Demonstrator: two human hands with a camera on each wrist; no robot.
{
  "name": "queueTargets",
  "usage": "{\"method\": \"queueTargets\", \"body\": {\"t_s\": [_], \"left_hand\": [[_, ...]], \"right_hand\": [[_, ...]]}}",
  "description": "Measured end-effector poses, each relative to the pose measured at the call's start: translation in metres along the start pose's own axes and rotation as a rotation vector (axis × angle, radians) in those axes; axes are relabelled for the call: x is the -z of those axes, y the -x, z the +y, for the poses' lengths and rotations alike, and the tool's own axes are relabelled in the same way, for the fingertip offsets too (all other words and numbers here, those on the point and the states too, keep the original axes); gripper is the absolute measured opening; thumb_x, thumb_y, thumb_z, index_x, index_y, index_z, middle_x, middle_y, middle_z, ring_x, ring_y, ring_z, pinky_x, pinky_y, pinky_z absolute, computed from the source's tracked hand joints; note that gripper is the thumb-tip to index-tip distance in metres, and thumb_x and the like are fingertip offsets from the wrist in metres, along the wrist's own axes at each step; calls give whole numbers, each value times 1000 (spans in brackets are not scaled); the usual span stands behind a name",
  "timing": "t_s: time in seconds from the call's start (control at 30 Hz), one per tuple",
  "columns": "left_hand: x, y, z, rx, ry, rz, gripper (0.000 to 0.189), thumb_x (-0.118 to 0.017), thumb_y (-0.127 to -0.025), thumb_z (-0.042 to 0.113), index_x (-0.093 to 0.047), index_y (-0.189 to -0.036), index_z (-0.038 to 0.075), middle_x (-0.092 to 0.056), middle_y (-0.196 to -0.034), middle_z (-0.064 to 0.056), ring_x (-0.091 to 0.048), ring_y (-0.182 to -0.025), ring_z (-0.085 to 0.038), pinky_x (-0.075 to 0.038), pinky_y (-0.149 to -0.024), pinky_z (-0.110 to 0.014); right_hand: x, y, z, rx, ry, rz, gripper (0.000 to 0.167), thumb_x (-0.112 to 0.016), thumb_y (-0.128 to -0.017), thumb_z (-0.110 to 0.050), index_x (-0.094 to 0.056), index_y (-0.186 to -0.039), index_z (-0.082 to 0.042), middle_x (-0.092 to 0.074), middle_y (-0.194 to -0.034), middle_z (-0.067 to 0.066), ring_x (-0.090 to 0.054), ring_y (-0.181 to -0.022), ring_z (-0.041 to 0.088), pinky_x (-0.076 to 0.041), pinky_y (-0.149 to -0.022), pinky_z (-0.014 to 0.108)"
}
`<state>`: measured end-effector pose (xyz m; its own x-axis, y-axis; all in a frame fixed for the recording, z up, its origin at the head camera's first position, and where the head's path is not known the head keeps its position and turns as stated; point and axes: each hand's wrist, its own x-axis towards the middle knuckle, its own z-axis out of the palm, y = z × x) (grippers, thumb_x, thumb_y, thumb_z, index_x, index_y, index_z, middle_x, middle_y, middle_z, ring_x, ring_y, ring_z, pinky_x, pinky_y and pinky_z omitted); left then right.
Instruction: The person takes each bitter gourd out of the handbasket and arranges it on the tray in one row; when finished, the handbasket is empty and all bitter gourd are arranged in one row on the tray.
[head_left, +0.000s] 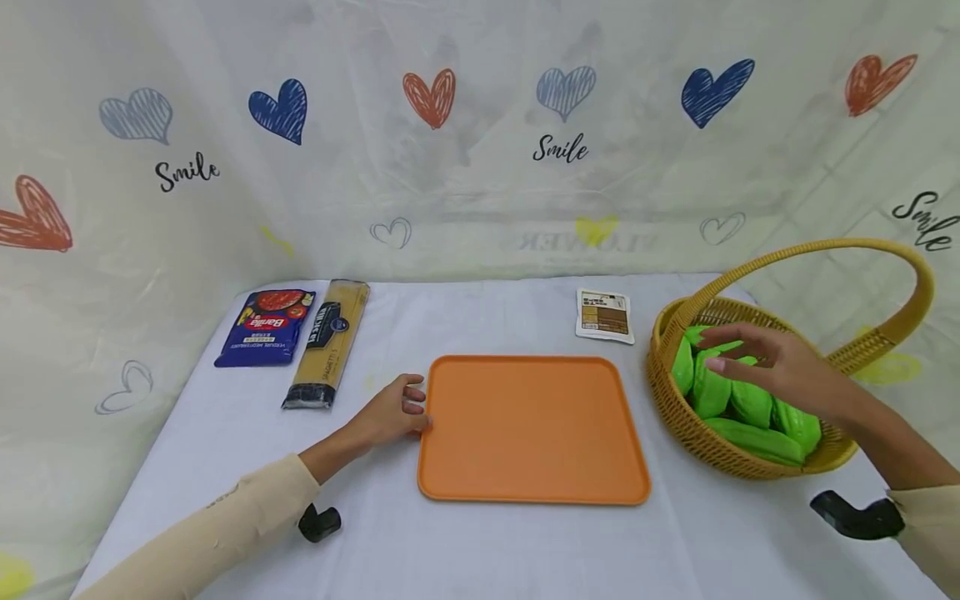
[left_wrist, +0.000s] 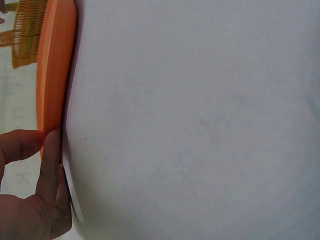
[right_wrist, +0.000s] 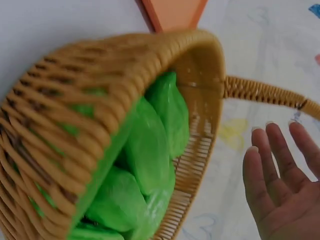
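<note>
**Orange tray (head_left: 534, 429) at your left hand (head_left: 390, 414), your right hand (head_left: 795, 371) above the wicker basket (head_left: 692, 433)**

In the head view, the tray lies flat and bare in the middle of the white cloth (head_left: 495, 550). The basket stands to its right, handle (head_left: 813, 245) up, with green pieces (head_left: 753, 442) crowded inside. Your right hand hovers over them, fingers loose and parted, holding nothing. At the far left lie a blue packet (head_left: 266, 329) and a spaghetti pack (head_left: 327, 343); a white sachet (head_left: 604, 317) lies just beyond the tray's far right part.

In the left wrist view, your thumb and fingers pinch the tray's left edge. That light grip should be enough to steady it; press gently rather than lift, so the tray lies level.

In the right wrist view, your fingers are spread, touching neither the basket nor the pieces. For this reach, come down on the near side of the handle, clear of the rim, and curl round one upper piece. The pieces look tightly packed, so a slow, straight pull should disturb the others least.
</note>
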<state>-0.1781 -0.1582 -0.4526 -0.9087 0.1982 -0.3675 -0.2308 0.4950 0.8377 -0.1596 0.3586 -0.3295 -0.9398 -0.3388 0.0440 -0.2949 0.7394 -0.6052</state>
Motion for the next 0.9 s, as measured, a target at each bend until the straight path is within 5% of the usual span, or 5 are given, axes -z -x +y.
{"method": "queueTargets", "body": {"t_s": [0.17,0.27,0.4,0.67,0.9], "left_hand": [[0,-1,-1,-11,16,-19,71,-73,-84,1,-41,-148,6,-55,-125,-12,-61,-103,-22,-63,-76,-32],[0,-1,0,-14,21,-23,70,-73,-84,-1,-42,-147,5,-55,-124,-13,-60,-101,-22,-63,-74,-32],[-1,-1,1,-14,28,-30,69,-72,-85,-1,-42,-147,5,-55,-124,-13,-60,-100,-22,-63,-73,-33],[-1,-1,2,-12,26,-29,69,-73,-84,-1,-43,-146,5,-55,-123,-13,-61,-99,-22,-63,-72,-33],[-1,-2,1,-6,17,-23,68,-72,-85,0,-43,-146,5,-55,-123,-12,-61,-98,-22,-63,-72,-32]], "right_hand": [[16,-10,7,-127,41,-58,49,-57,-101,-34,-52,-142,-10,-58,-135,10,-57,-97,-9,-57,-72,25],[20,-18,11,-166,48,-96,55,-55,-101,-38,-48,-145,-4,-56,-136,23,-63,-104,10,-58,-72,31],[22,-29,17,-199,65,-146,61,-53,-101,-41,-45,-147,-2,-53,-139,29,-62,-112,38,-58,-74,39],[21,-49,37,-224,52,-248,63,-54,-102,-42,-42,-148,-1,-52,-139,29,-64,-111,41,-60,-79,47],[14,-62,52,-228,4,-257,65,-55,-101,-42,-40,-147,1,-46,-142,32,-59,-118,45,-59,-85,51]]}}
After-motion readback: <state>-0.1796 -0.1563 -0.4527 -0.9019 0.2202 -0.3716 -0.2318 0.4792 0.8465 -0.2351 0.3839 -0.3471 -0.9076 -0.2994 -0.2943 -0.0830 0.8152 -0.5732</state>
